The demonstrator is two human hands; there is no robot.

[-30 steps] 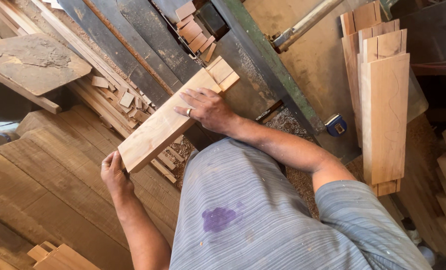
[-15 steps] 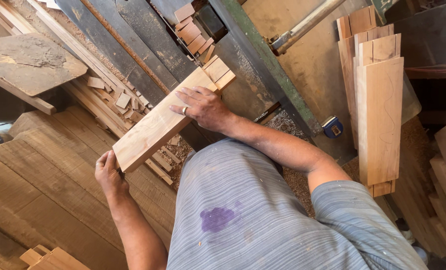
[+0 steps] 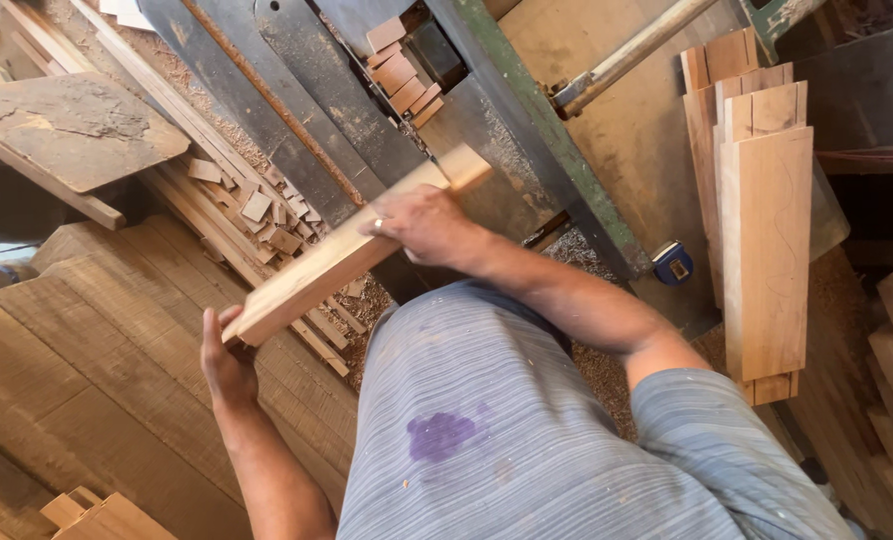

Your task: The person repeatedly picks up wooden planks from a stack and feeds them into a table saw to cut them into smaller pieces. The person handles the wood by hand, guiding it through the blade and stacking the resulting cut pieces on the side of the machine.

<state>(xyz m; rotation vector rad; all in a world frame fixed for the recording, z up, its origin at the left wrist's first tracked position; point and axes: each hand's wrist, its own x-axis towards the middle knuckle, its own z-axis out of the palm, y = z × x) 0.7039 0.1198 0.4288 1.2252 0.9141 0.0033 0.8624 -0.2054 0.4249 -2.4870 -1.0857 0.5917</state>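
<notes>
A long pale wooden board (image 3: 352, 250) lies slanted across the near edge of the dark saw table (image 3: 307, 90), its far end reaching toward the green rail (image 3: 547, 140). The right hand (image 3: 422, 225), a ring on one finger, is clamped over the board's middle. The left hand (image 3: 225, 360) grips the board's near end from below. Small offcut blocks (image 3: 267, 205) lie scattered at the table's left edge. A stack of planks (image 3: 762, 230) stands well apart to the right, with a blue tape measure (image 3: 675, 265) near it.
</notes>
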